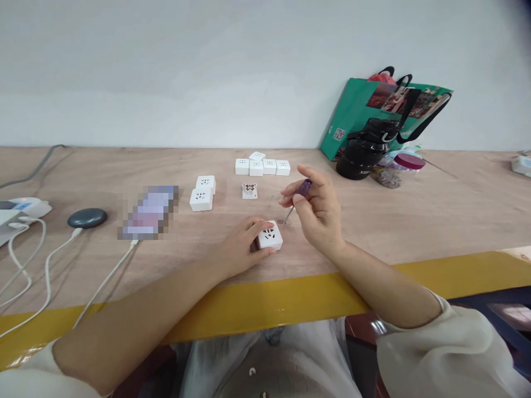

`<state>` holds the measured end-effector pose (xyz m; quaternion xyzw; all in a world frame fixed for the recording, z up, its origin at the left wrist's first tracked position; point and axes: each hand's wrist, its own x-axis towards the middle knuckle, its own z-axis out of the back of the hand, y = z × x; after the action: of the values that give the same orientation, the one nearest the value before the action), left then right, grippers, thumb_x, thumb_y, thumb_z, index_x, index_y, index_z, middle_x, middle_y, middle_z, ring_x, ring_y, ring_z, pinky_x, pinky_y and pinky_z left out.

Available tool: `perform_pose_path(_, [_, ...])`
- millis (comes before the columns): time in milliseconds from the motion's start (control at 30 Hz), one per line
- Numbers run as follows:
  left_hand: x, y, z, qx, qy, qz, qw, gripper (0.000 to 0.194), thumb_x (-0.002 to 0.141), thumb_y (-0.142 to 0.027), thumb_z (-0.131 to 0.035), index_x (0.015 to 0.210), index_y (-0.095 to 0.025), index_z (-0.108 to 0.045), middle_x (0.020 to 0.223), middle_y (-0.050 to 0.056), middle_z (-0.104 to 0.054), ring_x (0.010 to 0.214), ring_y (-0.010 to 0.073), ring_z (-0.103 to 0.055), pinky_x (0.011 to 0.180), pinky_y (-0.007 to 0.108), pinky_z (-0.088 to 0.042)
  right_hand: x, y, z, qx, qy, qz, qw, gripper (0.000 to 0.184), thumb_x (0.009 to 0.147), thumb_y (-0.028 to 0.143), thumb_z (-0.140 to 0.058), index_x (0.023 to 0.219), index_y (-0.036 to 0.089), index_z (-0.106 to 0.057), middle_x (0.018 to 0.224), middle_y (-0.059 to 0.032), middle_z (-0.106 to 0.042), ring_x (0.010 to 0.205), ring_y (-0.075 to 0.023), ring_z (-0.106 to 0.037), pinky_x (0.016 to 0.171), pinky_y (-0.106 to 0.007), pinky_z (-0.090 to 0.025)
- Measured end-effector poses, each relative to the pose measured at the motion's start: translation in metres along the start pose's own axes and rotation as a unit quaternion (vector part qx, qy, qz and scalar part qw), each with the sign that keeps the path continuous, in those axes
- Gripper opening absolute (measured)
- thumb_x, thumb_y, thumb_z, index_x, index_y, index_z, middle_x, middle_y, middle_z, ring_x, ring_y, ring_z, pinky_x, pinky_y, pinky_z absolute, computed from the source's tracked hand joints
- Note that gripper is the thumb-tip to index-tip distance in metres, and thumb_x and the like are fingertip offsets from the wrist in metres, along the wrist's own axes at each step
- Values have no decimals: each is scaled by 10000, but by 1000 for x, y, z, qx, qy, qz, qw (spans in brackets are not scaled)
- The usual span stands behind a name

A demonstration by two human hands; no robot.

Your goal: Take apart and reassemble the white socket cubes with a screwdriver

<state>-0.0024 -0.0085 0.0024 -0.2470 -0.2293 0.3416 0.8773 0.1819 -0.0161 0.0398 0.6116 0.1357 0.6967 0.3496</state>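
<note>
My left hand [244, 247] is closed around the left side of a white socket block [270, 236], which rests on the table with its slotted face up. In my right hand [319, 207] is a screwdriver [304, 189] with a purple handle, gripped between thumb and fingers. Its thin metal shaft slants down to the left, the tip close to the block's upper right side. Beyond the block lies an open socket part [249, 191] with copper-coloured pieces inside. Two more white sockets [201, 199] sit to the left of it, touching each other.
Several white sockets [256, 167] are grouped farther back. A phone [150, 213], a dark oval device [87, 218] and a power strip [25, 213] with white cables occupy the left. At the back right stand a black bottle [359, 157], a green bag [352, 105] and a jar [409, 162].
</note>
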Motion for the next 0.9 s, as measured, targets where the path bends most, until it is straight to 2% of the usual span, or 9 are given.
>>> perform_pose_path(100, [0, 1, 1, -18, -1, 8, 1000, 413, 848, -379, -572, 1226, -260, -456, 1272, 67, -479, 1180, 236, -473, 1006, 419, -400, 5, 0, 9, -56, 38, 38, 997, 268, 851, 140, -413, 1066, 257, -521, 788, 0, -545, 650, -126, -540, 600, -309, -502])
perform_pose_path(200, [1, 0, 1, -50, -18, 15, 998, 430, 853, -406, -556, 1236, -243, -448, 1270, 75, -501, 1180, 250, -477, 994, 435, -404, 6, -1, 16, -128, 198, 73, 969, 139, 821, 238, -547, 954, 227, -585, 813, -17, -563, 716, -141, -557, 610, -292, -486])
perform_pose_path(333, [2, 0, 2, -86, -36, 73, 993, 465, 859, -436, -536, 1249, -200, -443, 1219, 97, -553, 1114, 266, -528, 927, 445, -447, 3, -3, 16, -213, 379, 71, 898, 417, 775, 440, -637, 1127, 232, -558, 1060, -78, -591, 890, -208, -601, 643, -323, -505])
perform_pose_path(433, [1, 2, 0, -101, -45, 86, 990, 510, 839, -444, -562, 1271, -209, -428, 1239, 98, -540, 1117, 266, -534, 917, 443, -457, 1, -4, 14, -249, 413, 64, 874, 389, 805, 403, -612, 1140, 213, -555, 1144, -106, -576, 883, -217, -608, 622, -331, -505])
perform_pose_path(500, [1, 5, -2, -105, -49, 86, 990, 528, 816, -431, -593, 1268, -215, -425, 1242, 99, -532, 1113, 269, -538, 905, 445, -466, 1, -4, 14, -239, 411, 60, 877, 394, 805, 413, -611, 1137, 206, -560, 1110, -105, -584, 858, -210, -606, 624, -334, -504])
perform_pose_path(600, [1, 6, -3, -116, -54, 87, 988, 539, 789, -400, -624, 1253, -213, -424, 1237, 99, -531, 1115, 270, -538, 919, 448, -459, 4, -5, 15, -155, 344, 65, 924, 323, 810, 409, -609, 1069, 217, -589, 925, -51, -606, 801, -168, -593, 652, -307, -494])
perform_pose_path(733, [0, -2, 2, -125, -37, 98, 987, 495, 792, -382, -614, 1231, -236, -439, 1229, 70, -538, 1111, 255, -538, 936, 431, -445, 8, -6, 16, -36, 93, -22, 995, 137, 898, 305, -466, 891, 212, -567, 705, 15, -569, 582, -96, -527, 536, -242, -438])
perform_pose_path(800, [0, -8, 4, -119, -16, 108, 987, 463, 793, -377, -610, 1210, -247, -455, 1235, 54, -539, 1125, 252, -525, 948, 420, -434, 10, -7, 15, 43, -7, -86, 995, 159, 912, 329, -428, 839, 217, -513, 634, 38, -557, 496, -85, -498, 470, -227, -401])
perform_pose_path(900, [-1, -12, 5, -113, 6, 122, 986, 461, 784, -347, -615, 1207, -260, -453, 1243, 41, -536, 1132, 254, -517, 948, 409, -429, 12, -7, 13, 129, -95, -117, 980, 238, 917, 386, -400, 749, 222, -438, 554, 49, -547, 439, -82, -472, 423, -213, -363])
